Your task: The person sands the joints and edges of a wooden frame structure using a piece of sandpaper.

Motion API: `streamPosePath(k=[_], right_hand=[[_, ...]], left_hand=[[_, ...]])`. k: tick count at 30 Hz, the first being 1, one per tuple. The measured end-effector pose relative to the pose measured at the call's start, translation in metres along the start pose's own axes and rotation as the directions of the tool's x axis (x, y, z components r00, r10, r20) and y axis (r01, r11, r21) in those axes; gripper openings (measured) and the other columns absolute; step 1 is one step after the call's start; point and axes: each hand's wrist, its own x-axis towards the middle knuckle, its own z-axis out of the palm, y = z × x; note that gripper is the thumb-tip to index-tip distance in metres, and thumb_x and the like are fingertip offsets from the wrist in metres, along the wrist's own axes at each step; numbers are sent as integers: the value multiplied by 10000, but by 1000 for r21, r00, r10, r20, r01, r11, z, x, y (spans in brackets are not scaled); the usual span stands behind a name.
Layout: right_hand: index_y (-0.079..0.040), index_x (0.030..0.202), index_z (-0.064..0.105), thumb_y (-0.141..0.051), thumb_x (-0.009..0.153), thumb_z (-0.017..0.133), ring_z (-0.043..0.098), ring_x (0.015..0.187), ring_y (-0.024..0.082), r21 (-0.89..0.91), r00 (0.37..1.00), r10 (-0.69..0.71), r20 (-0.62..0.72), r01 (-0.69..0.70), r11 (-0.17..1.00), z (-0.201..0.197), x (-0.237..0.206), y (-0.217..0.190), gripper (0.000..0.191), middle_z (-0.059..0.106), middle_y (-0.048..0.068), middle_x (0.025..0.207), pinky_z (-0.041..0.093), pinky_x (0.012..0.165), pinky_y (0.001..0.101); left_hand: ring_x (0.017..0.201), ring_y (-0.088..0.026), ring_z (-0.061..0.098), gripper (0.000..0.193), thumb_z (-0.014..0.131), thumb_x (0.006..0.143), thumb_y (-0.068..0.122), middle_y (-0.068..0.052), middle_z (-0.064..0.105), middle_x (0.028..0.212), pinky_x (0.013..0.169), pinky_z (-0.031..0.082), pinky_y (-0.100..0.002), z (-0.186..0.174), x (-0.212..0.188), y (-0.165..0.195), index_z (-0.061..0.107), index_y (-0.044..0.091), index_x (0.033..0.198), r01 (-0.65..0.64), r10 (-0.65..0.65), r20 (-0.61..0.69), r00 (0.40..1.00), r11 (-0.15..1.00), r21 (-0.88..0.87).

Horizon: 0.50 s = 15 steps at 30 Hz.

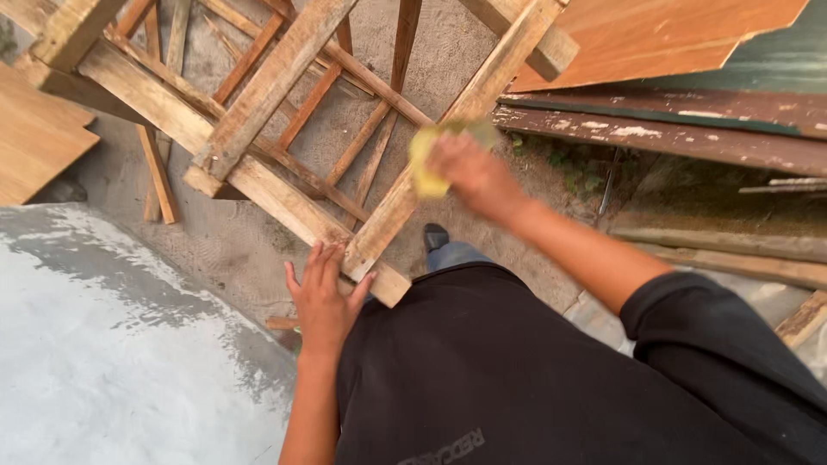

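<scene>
A rough wooden frame (258, 95) made of nailed planks and thin slats lies tilted over sandy ground in front of me. My left hand (323, 297) rests flat with spread fingers against the frame's near corner. My right hand (474, 176), blurred by motion, presses a yellow pad (426, 159), perhaps a sponge or sandpaper, onto a long diagonal plank (448, 129) of the frame. My black shirt fills the lower middle of the view.
A grey concrete slab (103, 344) lies at lower left. Plywood sheets (663, 34) and weathered painted boards (672, 138) are stacked at upper right, another board (34, 138) at far left. My shoe (435, 234) stands on the sand below the frame.
</scene>
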Motion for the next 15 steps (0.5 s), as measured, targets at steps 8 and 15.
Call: streamPosePath(k=[8, 15], right_hand=[[-135, 1314, 683, -81, 1011, 730, 550, 1377, 275, -27, 979, 56, -195, -63, 998, 9, 6, 69, 312, 642, 117, 1420, 355, 1198, 444], [-104, 1270, 692, -61, 915, 691, 572, 1299, 265, 294, 940, -340, -21, 331, 897, 27, -18, 25, 358, 684, 107, 1339, 371, 1189, 461]], left_hand=[[1299, -331, 565, 637, 907, 702, 451, -99, 660, 1189, 1162, 351, -562, 23, 11, 15, 649, 30, 1105, 68, -66, -238, 969, 998, -2], [1259, -312, 594, 603, 922, 681, 416, -88, 675, 1178, 1125, 382, -528, 21, 12, 18, 653, 37, 1066, 62, -49, -294, 955, 997, 36]])
